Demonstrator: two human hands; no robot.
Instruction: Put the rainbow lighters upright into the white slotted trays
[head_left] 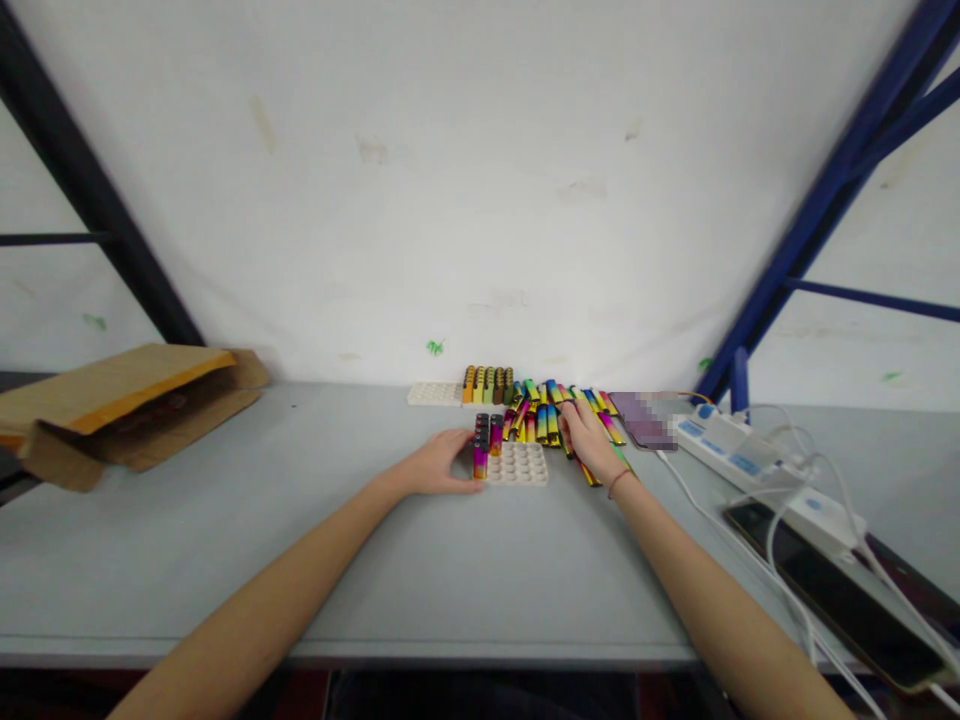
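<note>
White with round holes, a tray (519, 464) sits on the grey tabletop (487, 580), and purple and yellow tubes (480, 465) stand up along its left side. The left hand (435, 465) is there too, its fingers spread apart around that end. The right hand (590, 435) is at a pile (551, 425) of shiny ones beside the tray; its fingers are bent, and I cannot tell if they hold one. Behind, more tubes (487, 385) stand next to a second tray (435, 393)

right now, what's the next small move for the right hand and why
Probably bring one of the loose shiny cylinders to the near tray: the right hand is at the pile, and many of the tray's holes show unfilled.
</note>
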